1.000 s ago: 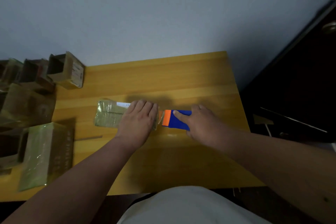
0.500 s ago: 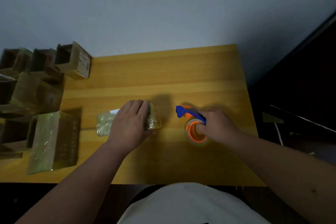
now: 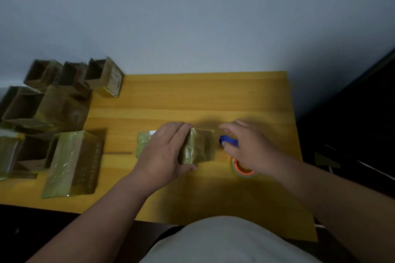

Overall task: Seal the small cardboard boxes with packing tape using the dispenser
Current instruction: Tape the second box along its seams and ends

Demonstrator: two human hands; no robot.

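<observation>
A small cardboard box, glossy with clear tape, lies in the middle of the yellow wooden table. My left hand grips it, fingers over the top and thumb along the near side. The box's right end looks raised a little. The tape dispenser, blue with an orange roll, lies on the table just right of the box. My right hand hovers over the dispenser with fingers loosely stretched toward the box's right end, hiding most of the dispenser.
A larger tape-covered box lies at the left front. Several more boxes, some open-topped, crowd the left back corner. Dark furniture stands beyond the table's right edge. A pale wall runs behind.
My right hand set the dispenser down right of the box, let go of it and opened toward the box's end. My left hand shifted its hold and lifted the box's right end.
</observation>
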